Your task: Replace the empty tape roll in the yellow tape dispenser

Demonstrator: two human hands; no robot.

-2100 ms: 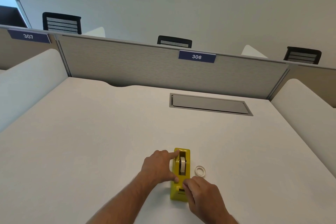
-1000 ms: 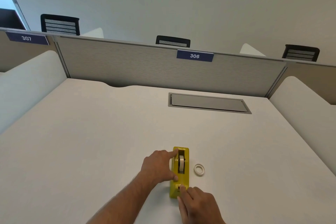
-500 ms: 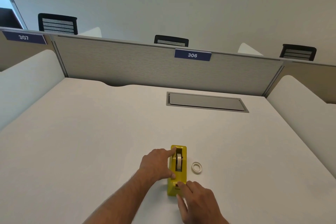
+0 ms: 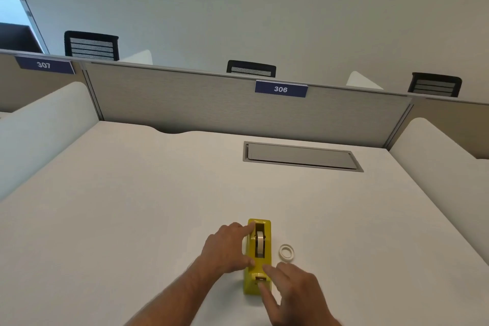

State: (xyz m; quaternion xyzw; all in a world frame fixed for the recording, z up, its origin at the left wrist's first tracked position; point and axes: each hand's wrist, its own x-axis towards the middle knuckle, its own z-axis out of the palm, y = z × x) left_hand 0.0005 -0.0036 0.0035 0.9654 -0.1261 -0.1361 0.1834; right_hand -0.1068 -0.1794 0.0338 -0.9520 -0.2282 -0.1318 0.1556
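One yellow dispenser (image 4: 258,257) stands on the white tabletop (image 4: 132,206), close to the near edge and a little right of its middle, its long axis running from the near edge toward the far one. One roll (image 4: 260,243) sits upright in the dispenser's slot. One flat white ring (image 4: 286,253), a second roll or core, lies on the tabletop just beside the dispenser's right side, not touching it; whether it carries tape cannot be told.

Two bare hands are in view. The left hand (image 4: 226,249) presses against the dispenser's left side, forefinger stretched onto the far top corner and thumb against the side lower down, steadying it in a loose brace and not closed around it. The right hand (image 4: 293,291) is spread at the near end, one fingertip on the yellow top just behind the cutter and the thumb touching the cutter end; it grasps nothing.

One grey cable hatch (image 4: 301,156) is set flush in the tabletop toward the far right. A grey partition (image 4: 185,103) runs along the far edge, bearing two blue labels with white numbers: "306" (image 4: 280,89) and "307" (image 4: 43,64). Three black chair backs (image 4: 91,45) show above it.
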